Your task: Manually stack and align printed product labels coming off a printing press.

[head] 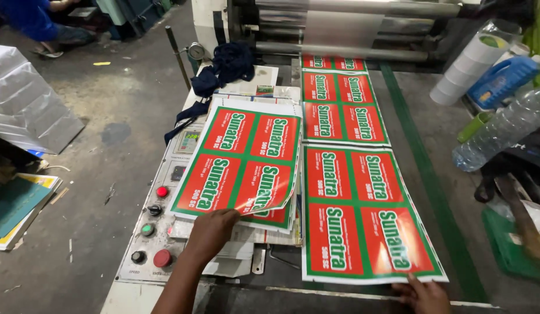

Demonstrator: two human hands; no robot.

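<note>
I see my left hand (215,228) resting on the near edge of a stack of printed sheets (238,163), red panels framed in green with a white border. Its fingers (232,216) are pinching the near right corner of the top sheet, which curls upward off the pile. The stack lies on the left part of the table (241,264), just right of a control panel (159,227) with red, green and black buttons.

My right hand (424,293) is at the near edge of the picture. Its fingers press flat against the near edge of the laminated web (363,215), a long run of the same red-and-green prints that comes out from the rollers (340,35) at the far end and stretches toward me. The fingers are mostly cut off by the frame, so I cannot tell how far they are spread.

My reading of progress: a fair pile is already gathered on the left. At least three sheet lengths remain in the web on the right, seemingly still joined, so a good part is left to do.

A dark blue cloth (223,70) lies beyond the stack, and a clear plastic bottle (503,131) sits far right.
</note>
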